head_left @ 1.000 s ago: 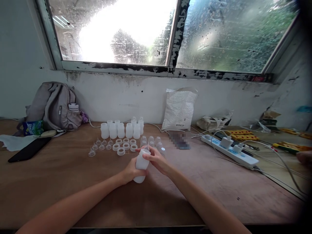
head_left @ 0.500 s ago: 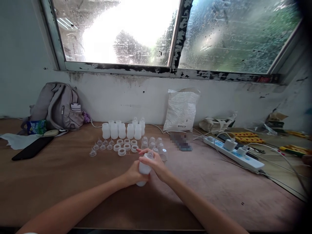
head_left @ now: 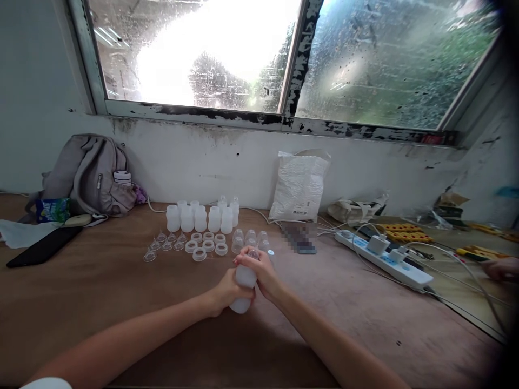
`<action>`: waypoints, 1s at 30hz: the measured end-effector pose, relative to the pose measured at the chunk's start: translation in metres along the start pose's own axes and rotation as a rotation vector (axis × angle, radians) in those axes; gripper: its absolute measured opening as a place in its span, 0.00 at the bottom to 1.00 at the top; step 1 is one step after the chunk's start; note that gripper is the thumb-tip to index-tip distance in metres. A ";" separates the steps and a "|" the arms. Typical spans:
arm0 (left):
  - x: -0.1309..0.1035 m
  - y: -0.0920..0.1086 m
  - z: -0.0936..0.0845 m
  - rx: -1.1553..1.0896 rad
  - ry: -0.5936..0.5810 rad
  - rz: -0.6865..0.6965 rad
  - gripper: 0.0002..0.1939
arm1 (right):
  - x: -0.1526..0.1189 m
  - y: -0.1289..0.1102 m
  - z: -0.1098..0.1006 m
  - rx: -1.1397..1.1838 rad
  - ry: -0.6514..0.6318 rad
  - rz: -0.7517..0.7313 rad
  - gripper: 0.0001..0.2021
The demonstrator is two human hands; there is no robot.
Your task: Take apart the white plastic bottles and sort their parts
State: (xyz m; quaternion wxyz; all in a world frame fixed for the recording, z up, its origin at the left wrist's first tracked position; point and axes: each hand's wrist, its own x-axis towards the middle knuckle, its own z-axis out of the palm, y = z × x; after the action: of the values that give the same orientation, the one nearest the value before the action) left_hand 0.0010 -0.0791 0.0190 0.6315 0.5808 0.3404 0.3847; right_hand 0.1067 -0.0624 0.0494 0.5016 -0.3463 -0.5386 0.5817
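A frosted white bottle (head_left: 245,276) leans slightly in front of me, near the middle of the brown table. My left hand (head_left: 229,292) is wrapped round its lower body. Around the bottle's top, my right hand (head_left: 258,269) has its fingers closed, partly hiding a clear teat. Behind my hands stand several white bottles (head_left: 200,219). Clear teats (head_left: 167,245) and white rings (head_left: 199,254) lie in rows in front of them. Several clear caps (head_left: 250,237) stand just beyond my right hand, partly covered by it.
A grey backpack (head_left: 91,175) and a black phone (head_left: 44,247) are at the left. A white package (head_left: 300,186) leans on the wall. To the right lie a power strip (head_left: 385,259) with cables, yellow tools, and another person's hand (head_left: 500,268).
My right hand's fingers have closed more tightly round the bottle's top. The view has shifted slightly. The other person's hand shows more at the right edge.
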 end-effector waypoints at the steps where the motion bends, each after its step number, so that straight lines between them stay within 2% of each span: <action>1: 0.005 -0.001 0.000 0.074 0.053 0.050 0.05 | 0.001 0.000 -0.001 -0.020 0.030 -0.034 0.08; 4: 0.021 -0.003 -0.005 0.260 0.221 0.177 0.14 | 0.007 0.001 -0.006 -0.165 0.100 -0.148 0.09; 7: 0.034 -0.004 -0.012 0.382 0.329 0.279 0.21 | 0.017 0.001 -0.017 -0.430 0.163 -0.255 0.11; 11: 0.041 -0.005 -0.024 0.181 0.475 0.297 0.22 | 0.033 -0.002 -0.043 -0.683 0.264 -0.418 0.15; 13: 0.040 -0.005 -0.031 0.078 0.545 0.265 0.21 | 0.037 -0.004 -0.058 -0.901 0.283 -0.432 0.15; 17: 0.035 -0.004 -0.041 -0.095 0.494 0.178 0.18 | 0.037 -0.001 -0.076 -1.378 0.233 -0.347 0.15; 20: 0.033 -0.004 -0.041 -0.196 0.431 0.157 0.17 | 0.035 0.004 -0.074 -1.508 0.147 -0.315 0.15; 22: 0.032 -0.004 -0.040 -0.219 0.409 0.165 0.16 | 0.035 0.004 -0.069 -1.477 0.136 -0.342 0.15; 24: 0.031 -0.003 -0.039 -0.243 0.351 0.144 0.16 | 0.035 0.001 -0.065 -1.333 0.162 -0.397 0.14; 27: 0.030 0.000 -0.040 -0.378 0.172 0.065 0.16 | 0.036 -0.007 -0.062 -0.953 0.212 -0.432 0.15; 30: 0.028 0.001 -0.042 -0.567 0.008 -0.040 0.15 | 0.035 -0.014 -0.062 -0.584 0.247 -0.364 0.17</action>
State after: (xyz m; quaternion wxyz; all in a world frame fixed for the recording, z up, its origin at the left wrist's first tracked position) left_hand -0.0228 -0.0342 0.0162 0.7748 0.3728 0.2332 0.4543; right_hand 0.1591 -0.0125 0.0568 0.5383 -0.4410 -0.6702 0.2581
